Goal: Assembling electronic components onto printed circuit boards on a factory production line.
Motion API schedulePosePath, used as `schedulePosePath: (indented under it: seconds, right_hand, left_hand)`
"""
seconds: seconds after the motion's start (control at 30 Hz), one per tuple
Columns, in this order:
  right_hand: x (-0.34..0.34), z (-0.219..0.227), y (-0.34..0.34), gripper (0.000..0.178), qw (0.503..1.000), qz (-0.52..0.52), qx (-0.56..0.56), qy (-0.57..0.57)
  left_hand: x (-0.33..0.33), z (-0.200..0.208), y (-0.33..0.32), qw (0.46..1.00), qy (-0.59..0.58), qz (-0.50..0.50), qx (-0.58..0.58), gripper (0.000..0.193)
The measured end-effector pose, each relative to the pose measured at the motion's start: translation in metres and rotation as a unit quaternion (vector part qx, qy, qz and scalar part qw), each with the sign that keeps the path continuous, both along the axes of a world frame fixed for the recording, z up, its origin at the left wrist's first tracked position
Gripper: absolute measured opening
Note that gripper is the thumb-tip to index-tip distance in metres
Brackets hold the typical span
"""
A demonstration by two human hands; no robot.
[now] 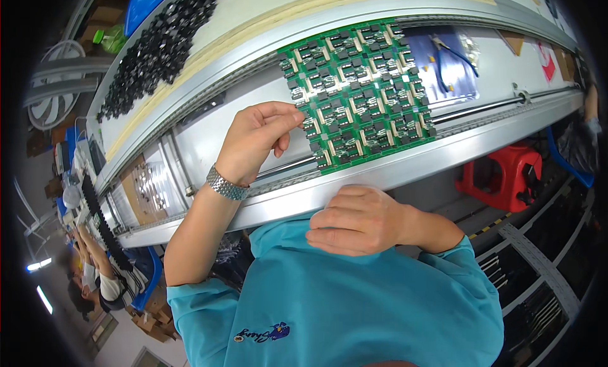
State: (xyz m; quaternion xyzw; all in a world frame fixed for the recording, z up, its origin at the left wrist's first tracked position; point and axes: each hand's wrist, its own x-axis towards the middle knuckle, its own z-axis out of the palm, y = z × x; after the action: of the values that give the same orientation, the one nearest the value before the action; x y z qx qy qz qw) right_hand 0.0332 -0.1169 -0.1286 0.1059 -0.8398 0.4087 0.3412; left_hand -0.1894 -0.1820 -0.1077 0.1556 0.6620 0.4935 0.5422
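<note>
A green circuit board panel [364, 94], set with rows of black components and pale connectors, lies across the two rails of a metal conveyor. At its left edge my left hand [263, 135] pinches with thumb and forefinger, the fingertips closed on the board's rim; the other fingers curl below. A metal watch [226, 184] is on that wrist. My right hand [358, 220] is closed with its fingers curled in, just by the front rail [285, 202] and against my teal shirt. Its palm is turned away, so whatever it holds is hidden.
Many small black parts [158, 56] lie heaped on the far-left shelf. Right of the panel are pliers [451, 56] on a blue sheet and a small clear bag [469, 47]. A red stool [503, 177] stands beyond the front rail. Other people [104, 281] sit at far left.
</note>
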Motion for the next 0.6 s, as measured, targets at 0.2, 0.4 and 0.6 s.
schedulePosePath:
  seconds: [0.2, 0.4, 0.6]
  right_hand:
    - [-0.003, -0.004, -0.012, 0.01, 1.0, -0.016, -0.018, 0.006]
    - [0.013, -0.016, -0.004, 0.009, 0.997, -0.057, -0.06, 0.002]
    - [0.049, -0.008, 0.013, 0.01, 0.989, -0.128, -0.076, -0.02]
  left_hand:
    - [0.002, -0.016, 0.021, 0.999, -0.024, -0.027, -0.004, 0.019]
    - [0.023, -0.038, 0.077, 0.997, -0.042, -0.062, -0.005, 0.019]
    - [0.061, -0.053, 0.145, 0.993, -0.058, -0.105, -0.014, 0.019]
